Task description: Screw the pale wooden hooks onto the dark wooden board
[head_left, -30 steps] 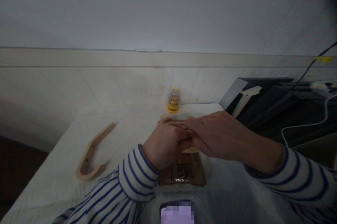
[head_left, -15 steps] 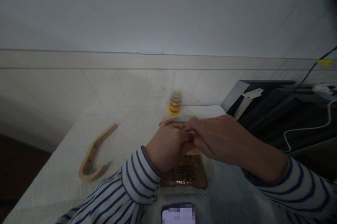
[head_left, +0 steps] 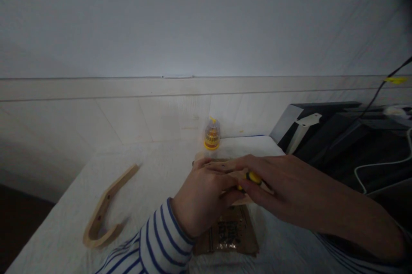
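Observation:
My left hand [head_left: 204, 192] is closed around a light wooden piece [head_left: 225, 165] that has a dark hole or screw in its face. In my right hand [head_left: 280, 181], the thumb and fingers grip a small yellow-and-black screwdriver handle [head_left: 254, 178] beside the left fingers. Its tip is hidden behind the hands. A brown printed package [head_left: 230, 235] lies under and in front of the wooden piece. To the left, a separate J-shaped wooden part [head_left: 103, 209] with two dark holes rests on the white cloth [head_left: 154, 171].
Near the wall stands a clear, cone-shaped case with a yellow base [head_left: 211, 136]. Dark flat panels and a white bracket [head_left: 302, 130] lean at the right, beside a white cable [head_left: 380, 164]. The pale wall [head_left: 167, 119] closes off the back.
My right fingers have opened slightly and shifted, so the yellow-and-black handle now shows. The view has tilted up a little, and the phone at the bottom has left the picture.

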The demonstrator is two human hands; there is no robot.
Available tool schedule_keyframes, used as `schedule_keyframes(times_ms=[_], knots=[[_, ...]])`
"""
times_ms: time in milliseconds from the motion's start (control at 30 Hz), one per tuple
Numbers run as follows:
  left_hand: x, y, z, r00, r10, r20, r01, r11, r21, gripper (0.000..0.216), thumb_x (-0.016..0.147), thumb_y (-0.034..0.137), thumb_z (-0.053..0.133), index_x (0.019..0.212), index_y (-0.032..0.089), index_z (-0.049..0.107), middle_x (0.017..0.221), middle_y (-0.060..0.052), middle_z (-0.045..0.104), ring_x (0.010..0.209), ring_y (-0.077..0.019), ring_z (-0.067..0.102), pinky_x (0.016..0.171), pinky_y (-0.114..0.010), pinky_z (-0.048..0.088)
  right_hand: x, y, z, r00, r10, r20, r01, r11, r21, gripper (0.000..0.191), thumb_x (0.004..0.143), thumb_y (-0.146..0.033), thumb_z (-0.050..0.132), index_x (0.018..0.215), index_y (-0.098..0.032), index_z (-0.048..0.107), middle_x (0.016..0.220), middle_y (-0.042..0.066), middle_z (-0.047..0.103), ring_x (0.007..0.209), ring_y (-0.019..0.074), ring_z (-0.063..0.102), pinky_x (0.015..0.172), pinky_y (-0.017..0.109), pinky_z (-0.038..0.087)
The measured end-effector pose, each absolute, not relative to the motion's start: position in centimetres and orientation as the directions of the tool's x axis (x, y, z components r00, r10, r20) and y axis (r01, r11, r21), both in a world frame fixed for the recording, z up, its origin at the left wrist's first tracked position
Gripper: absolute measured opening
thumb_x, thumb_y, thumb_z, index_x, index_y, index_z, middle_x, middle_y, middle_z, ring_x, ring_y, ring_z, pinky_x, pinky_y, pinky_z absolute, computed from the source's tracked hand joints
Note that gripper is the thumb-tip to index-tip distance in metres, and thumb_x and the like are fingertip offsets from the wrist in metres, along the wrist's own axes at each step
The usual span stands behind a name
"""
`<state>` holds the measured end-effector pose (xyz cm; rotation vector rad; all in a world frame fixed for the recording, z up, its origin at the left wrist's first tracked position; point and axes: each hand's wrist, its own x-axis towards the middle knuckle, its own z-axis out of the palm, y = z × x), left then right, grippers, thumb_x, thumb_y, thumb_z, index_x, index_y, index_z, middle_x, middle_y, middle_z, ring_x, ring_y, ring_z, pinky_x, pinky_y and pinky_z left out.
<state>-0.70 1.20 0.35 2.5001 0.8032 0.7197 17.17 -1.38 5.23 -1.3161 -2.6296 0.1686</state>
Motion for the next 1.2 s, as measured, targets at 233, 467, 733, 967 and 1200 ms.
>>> schedule_keyframes(times_ms=[233, 467, 733, 967, 1200], knots=[[-0.5, 1.3, 0.1, 0.690, 0.635, 0.347, 0.415, -0.740, 0.529, 0.009, 0.080, 0.017, 0.063, 0.087, 0.023, 0.065, 0.099, 0.002, 0.070, 0.098, -0.0166, 0.061, 0.095, -0.036, 0.033, 17.7, -1.2, 5.3, -0.622, 0.773, 0.129, 0.732, 0.632, -0.255, 0.028, 0.091, -0.025, 0.039, 0.117, -0.028, 0.050, 0.103, 0.001, 0.065, 0.087, 0.0155, 0.061, 0.073, 0.030, 0.046], [-0.1, 1.1, 0.1, 0.562, 0.705, 0.432, 0.483, -0.704, 0.521, 0.008, 0.078, 0.029, 0.066, 0.079, 0.021, 0.067, 0.086, 0.000, 0.071, 0.081, -0.0175, 0.065, 0.089, -0.039, 0.040, 17.4, -1.1, 4.8, -0.647, 0.746, 0.159, 0.723, 0.666, -0.185, 0.025, 0.090, -0.022, 0.041, 0.110, -0.021, 0.055, 0.093, 0.005, 0.066, 0.076, 0.0166, 0.061, 0.065, 0.028, 0.045], [-0.3, 1.1, 0.1, 0.605, 0.685, 0.406, 0.438, -0.712, 0.548, 0.008, 0.081, 0.023, 0.063, 0.074, 0.020, 0.066, 0.087, 0.001, 0.071, 0.085, -0.0161, 0.064, 0.089, -0.036, 0.039, 17.0, -1.3, 4.6, -0.621, 0.764, 0.175, 0.762, 0.641, -0.092, 0.020, 0.091, -0.025, 0.039, 0.094, -0.018, 0.057, 0.077, 0.004, 0.064, 0.064, 0.0161, 0.059, 0.056, 0.027, 0.041], [-0.5, 1.2, 0.1, 0.644, 0.664, 0.380, 0.423, -0.723, 0.546, 0.011, 0.083, 0.022, 0.061, 0.073, 0.020, 0.065, 0.082, 0.001, 0.071, 0.083, -0.0163, 0.063, 0.087, -0.035, 0.039, 16.8, -1.6, 4.4, -0.598, 0.779, 0.187, 0.783, 0.618, -0.069, 0.020, 0.091, -0.025, 0.036, 0.087, -0.019, 0.055, 0.073, 0.004, 0.061, 0.059, 0.0178, 0.057, 0.050, 0.028, 0.039], [-0.6, 1.4, -0.2, 0.649, 0.667, 0.366, 0.422, -0.715, 0.556, 0.013, 0.084, 0.023, 0.059, 0.072, 0.019, 0.065, 0.084, 0.000, 0.071, 0.083, -0.0174, 0.064, 0.088, -0.037, 0.040, 16.6, -1.9, 4.5, -0.578, 0.798, 0.173, 0.803, 0.593, -0.053, 0.027, 0.093, -0.027, 0.032, 0.089, -0.017, 0.057, 0.075, 0.007, 0.062, 0.061, 0.0177, 0.058, 0.052, 0.028, 0.039]])
